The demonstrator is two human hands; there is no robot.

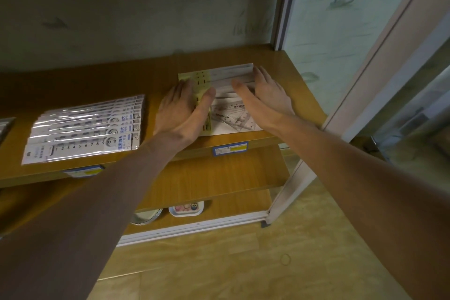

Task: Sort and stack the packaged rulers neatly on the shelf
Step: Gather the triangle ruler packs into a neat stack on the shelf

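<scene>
A fanned stack of packaged ruler sets (226, 102), with yellow and white cards and clear rulers, lies on the right part of the wooden shelf (160, 78). My left hand (181, 111) lies flat against the stack's left side, fingers straight, thumb over the yellow card. My right hand (264, 95) presses the stack's right edge with straight fingers. A second overlapped row of packaged 15 cm rulers (85, 129) sits further left on the same shelf, apart from both hands.
Blue and yellow price tags (230, 148) hang on the shelf's front edge. Lower shelves hold a small tray (186, 208) and a round tin (146, 217). A white frame and glass panel (341, 31) bound the shelf on the right. More packages (4, 126) show at the far left.
</scene>
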